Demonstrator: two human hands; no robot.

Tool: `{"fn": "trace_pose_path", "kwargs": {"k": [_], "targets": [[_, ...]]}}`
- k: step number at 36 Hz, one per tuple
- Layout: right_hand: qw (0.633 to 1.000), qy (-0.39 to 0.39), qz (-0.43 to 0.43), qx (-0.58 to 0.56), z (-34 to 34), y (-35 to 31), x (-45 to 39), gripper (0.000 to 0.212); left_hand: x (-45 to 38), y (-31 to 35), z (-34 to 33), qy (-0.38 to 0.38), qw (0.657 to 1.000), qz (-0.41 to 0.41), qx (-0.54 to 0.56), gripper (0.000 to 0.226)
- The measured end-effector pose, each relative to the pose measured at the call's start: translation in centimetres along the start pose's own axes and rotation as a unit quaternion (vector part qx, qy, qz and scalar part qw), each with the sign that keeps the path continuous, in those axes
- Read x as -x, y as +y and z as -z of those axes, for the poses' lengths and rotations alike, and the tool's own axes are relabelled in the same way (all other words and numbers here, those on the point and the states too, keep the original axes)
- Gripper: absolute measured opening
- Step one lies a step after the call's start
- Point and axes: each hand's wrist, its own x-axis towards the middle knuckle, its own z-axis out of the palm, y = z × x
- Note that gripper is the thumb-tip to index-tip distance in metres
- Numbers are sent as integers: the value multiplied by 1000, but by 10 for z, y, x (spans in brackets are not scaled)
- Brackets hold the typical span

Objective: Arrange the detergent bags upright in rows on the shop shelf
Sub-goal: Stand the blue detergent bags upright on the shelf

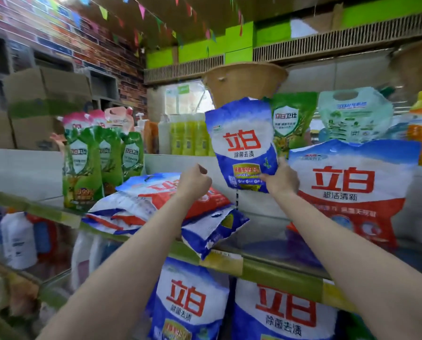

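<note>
One soft, floppy blue bag point(241, 146) sags in the right hand's point(282, 179) bottom-corner grip; left hand point(192, 181) clenched, empty.

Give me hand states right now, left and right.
Left hand: curled into a fist, holding nothing.
Right hand: holding the small blue detergent bag by its lower edge, raised above the shelf.

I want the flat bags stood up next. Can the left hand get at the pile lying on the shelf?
Probably yes. The left hand is curled, holds nothing and hovers right above the pile of flat bags, with nothing between them. The right hand holds the blue bag.
</note>
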Motion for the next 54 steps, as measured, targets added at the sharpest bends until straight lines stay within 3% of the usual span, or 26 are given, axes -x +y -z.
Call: {"fn": "trace_pose_path", "kwargs": {"k": [4,6,9,14,17,22,25,29,34,37,40,41,46,49,51,54], "targets": [[994,-99,-27,-23,-33,11,-9,49,-1,-18,5,4,997,-20,-74,28],[985,-147,-62,64,-54,22,-10,55,1,-25,11,9,993,-47,-110,30],[958,-153,-65,235,-72,35,-5,50,1,-38,21,7,982,-81,-169,34],[860,-166,54,479,-64,17,-3,40,3,-53,38,35,964,-67,-254,37],[839,-175,87,508,-57,0,-3,38,10,-63,49,78,952,-39,-294,36],[869,-189,108,444,-66,-16,6,24,22,-78,67,123,948,11,-293,49],[876,-188,118,429,-70,-23,15,17,30,-73,74,90,954,60,-281,53],[882,-191,128,412,-71,-28,25,25,29,-68,74,44,959,112,-258,53],[888,-210,138,385,-64,-28,34,26,28,-58,61,18,962,135,-236,58],[892,-228,148,362,-55,-26,40,19,26,-52,50,27,977,152,-145,52],[902,-250,151,320,-44,-17,43,5,22,-46,43,57,986,154,25,39],[909,-255,143,297,-39,-14,44,9,19,-46,39,72,981,152,92,36],[959,-247,71,123,-18,4,45,37,22,-35,30,151,920,97,348,20],[969,-235,34,-71,0,12,48,48,32,-17,33,140,893,55,425,31],[933,-280,10,-224,13,15,52,31,39,-10,33,120,875,34,467,30],[874,-325,-24,-360,29,28,48,40,51,1,23,77,864,19,496,28]]}}
